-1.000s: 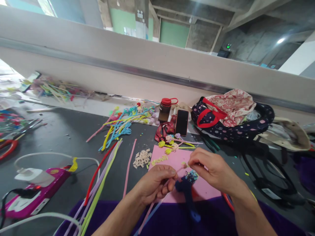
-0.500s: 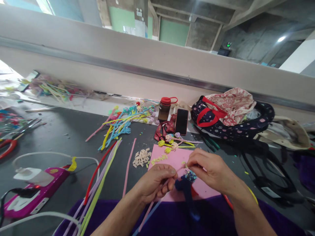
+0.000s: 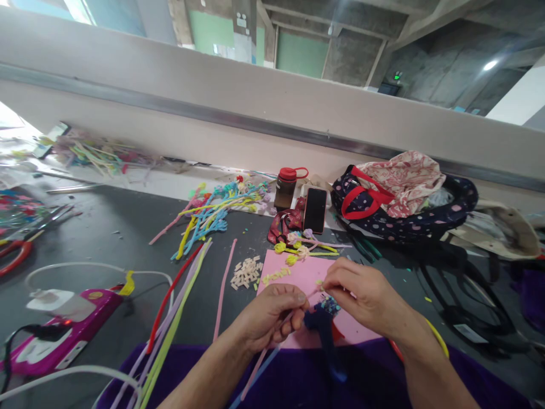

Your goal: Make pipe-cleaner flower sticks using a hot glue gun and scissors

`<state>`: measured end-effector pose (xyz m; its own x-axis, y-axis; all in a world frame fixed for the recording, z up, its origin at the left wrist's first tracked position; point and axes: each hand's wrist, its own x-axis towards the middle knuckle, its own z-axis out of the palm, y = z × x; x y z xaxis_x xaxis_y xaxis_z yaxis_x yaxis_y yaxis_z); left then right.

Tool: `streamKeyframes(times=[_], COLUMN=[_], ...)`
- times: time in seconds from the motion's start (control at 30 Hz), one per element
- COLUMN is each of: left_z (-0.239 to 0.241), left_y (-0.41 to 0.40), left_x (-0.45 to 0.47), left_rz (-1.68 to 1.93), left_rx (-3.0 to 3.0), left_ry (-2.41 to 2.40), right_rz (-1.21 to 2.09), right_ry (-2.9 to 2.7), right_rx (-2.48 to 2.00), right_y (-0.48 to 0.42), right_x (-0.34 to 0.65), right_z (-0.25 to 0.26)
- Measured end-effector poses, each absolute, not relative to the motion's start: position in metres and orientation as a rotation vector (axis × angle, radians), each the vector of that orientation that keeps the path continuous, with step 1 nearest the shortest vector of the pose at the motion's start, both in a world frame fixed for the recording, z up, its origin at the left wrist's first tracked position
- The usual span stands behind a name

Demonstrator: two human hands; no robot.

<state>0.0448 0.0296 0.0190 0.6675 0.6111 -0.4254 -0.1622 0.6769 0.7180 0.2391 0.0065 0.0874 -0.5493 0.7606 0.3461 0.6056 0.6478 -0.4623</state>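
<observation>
My left hand (image 3: 272, 315) is closed around a pink pipe cleaner (image 3: 256, 372), whose long end hangs down below the fingers. My right hand (image 3: 361, 292) pinches at the upper end of that pipe cleaner, beside a small pale yellow bit (image 3: 319, 283); the exact grip is hidden by the fingers. Just under both hands lies a dark blue tool (image 3: 326, 335) with a red part, its top speckled with coloured crumbs. A pink sheet (image 3: 304, 270) is spread beneath, bearing short yellow pieces (image 3: 276, 276). Left of it is a pile of cream pieces (image 3: 247, 272).
Loose pipe cleaners (image 3: 183, 309) lie on the left, near a magenta power strip (image 3: 70, 335) with cables. Behind are finished-looking pipe-cleaner stems (image 3: 208, 218), a bottle (image 3: 285, 190), a phone (image 3: 315, 210) and a dotted bag (image 3: 404, 224). Red-handled scissors (image 3: 17, 255) lie far left.
Almost nothing differs. Both hands keep the same grip, and the whole view has shifted very slightly.
</observation>
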Motion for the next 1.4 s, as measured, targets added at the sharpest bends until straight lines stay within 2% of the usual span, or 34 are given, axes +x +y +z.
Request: streamKeyframes(times=[1.4], left_z=[0.0210], left_y=[0.0292], left_x=[0.0428], left_rz=[0.495], left_rx=[0.733], left_ry=[0.681], right_rz=[0.289], right_ry=[-2.402], right_rx=[-1.082], right_y=[0.0076], right_x=[0.2409], right_z=[0.0851])
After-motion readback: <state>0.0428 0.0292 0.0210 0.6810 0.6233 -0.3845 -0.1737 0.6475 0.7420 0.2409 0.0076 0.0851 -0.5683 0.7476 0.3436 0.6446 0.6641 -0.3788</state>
